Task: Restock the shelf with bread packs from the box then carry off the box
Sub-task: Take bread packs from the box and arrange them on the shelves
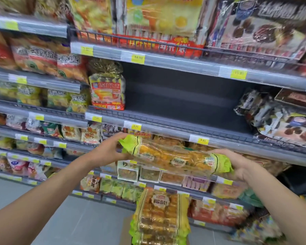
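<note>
The bread pack (pixel 175 159) is a long clear wrapper with green crimped ends, held level in the air in front of the shelving, just below the front edge of the empty shelf (pixel 184 110). That shelf is a dark grey deck with a ribbed front lip and yellow price tags on its rail. One red-and-yellow pack (pixel 107 91) stands upright at its left end; dark chocolate-cake packs (pixel 272 117) lie at its right end. The deck between them is bare.

My left hand (pixel 108 149) is closed around the pack's left end, fingers curled over the top of the green crimp. My right hand (pixel 237 165) grips the right end, fingers wrapped under and behind the wrapper. Both hands are in firm contact.

Below my hands, more bread packs (pixel 159 218) are stacked in the box (pixel 126 232), of which only a brown edge shows, on the grey tiled floor (pixel 69 218).

The rows above, below and to the left are fully stocked. Clearance exists between the empty shelf's deck and the rail of the row above it.
</note>
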`<state>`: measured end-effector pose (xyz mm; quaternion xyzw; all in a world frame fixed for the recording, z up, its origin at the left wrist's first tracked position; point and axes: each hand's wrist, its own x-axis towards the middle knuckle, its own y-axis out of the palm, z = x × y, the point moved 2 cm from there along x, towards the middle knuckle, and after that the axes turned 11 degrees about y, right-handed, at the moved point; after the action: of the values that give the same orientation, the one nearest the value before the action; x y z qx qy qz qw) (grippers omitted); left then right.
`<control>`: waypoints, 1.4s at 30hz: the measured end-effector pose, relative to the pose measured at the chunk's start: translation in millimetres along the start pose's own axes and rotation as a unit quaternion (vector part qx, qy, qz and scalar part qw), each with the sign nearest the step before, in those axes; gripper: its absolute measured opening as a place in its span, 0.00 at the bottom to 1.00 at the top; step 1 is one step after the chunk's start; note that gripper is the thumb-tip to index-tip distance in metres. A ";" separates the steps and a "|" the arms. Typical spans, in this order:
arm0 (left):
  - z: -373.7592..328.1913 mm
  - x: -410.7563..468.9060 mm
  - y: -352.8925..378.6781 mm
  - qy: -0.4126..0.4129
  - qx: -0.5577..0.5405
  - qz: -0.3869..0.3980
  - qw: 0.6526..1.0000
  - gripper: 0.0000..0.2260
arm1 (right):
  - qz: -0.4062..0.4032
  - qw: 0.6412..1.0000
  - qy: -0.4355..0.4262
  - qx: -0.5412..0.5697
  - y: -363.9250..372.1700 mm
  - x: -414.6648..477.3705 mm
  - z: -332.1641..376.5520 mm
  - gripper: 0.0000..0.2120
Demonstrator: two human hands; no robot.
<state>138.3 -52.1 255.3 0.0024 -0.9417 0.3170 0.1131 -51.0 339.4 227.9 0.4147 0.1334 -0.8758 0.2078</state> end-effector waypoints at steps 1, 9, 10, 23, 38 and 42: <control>-3.0 3.1 -3.4 0.019 0.002 -0.023 1.000 0.20 | 0.012 0.999 -0.017 0.028 -1.2 0.2 4.9 0.29; -27.7 22.2 -31.1 -0.016 -0.081 -0.135 0.987 0.09 | 0.073 0.992 -0.029 0.100 22.4 -50.0 34.7 0.25; -28.0 24.1 -32.6 -0.021 -0.101 -0.158 0.982 0.10 | 0.096 0.991 -0.027 0.093 25.1 -54.7 37.5 0.29; 4.0 51.0 -31.0 -0.119 -0.344 -0.243 0.899 0.35 | -0.162 0.926 -0.269 -0.209 40.3 -59.1 47.8 0.40; -7.4 119.3 -15.2 -0.186 -0.358 -0.181 0.897 0.21 | -0.069 0.953 -0.295 -0.019 20.1 -10.9 59.9 0.42; -7.4 134.9 -19.2 -0.222 -0.395 -0.030 0.891 0.22 | -0.070 0.959 -0.276 -0.005 3.5 -2.1 77.2 0.25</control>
<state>9.9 -54.0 301.4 0.0564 -0.9892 -0.0938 -0.0979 -99.9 305.5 277.2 0.1452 0.1041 -0.9679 0.1768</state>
